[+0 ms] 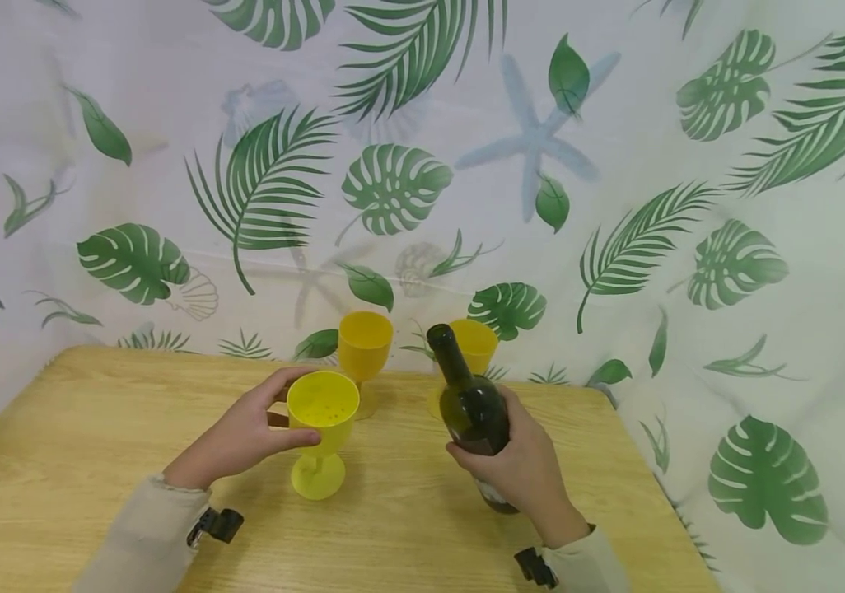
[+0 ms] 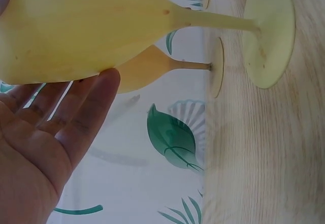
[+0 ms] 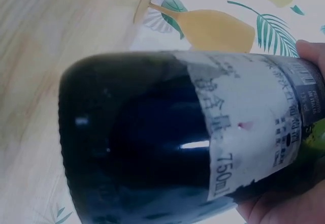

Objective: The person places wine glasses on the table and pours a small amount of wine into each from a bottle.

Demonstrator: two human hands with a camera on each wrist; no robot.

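Note:
On the left, my left hand (image 1: 252, 432) holds a yellow goblet (image 1: 322, 424) by its bowl, thumb in front and fingers beyond. The goblet stands upright, its round foot (image 2: 271, 33) at or close over the table; contact is unclear. My right hand (image 1: 522, 457) grips a dark green wine bottle (image 1: 476, 408) round its body. The bottle leans, its neck pointing up and left. A white label (image 3: 249, 120) reading 750ml covers part of it in the right wrist view. The bottle mouth is apart from the held goblet.
Two more goblets of a deeper yellow stand at the table's back: one goblet (image 1: 365, 346) behind the held one, another goblet (image 1: 476, 344) partly hidden by the bottle. The wooden table (image 1: 133, 412) meets a leaf-patterned white cloth (image 1: 408, 107) at the back and right.

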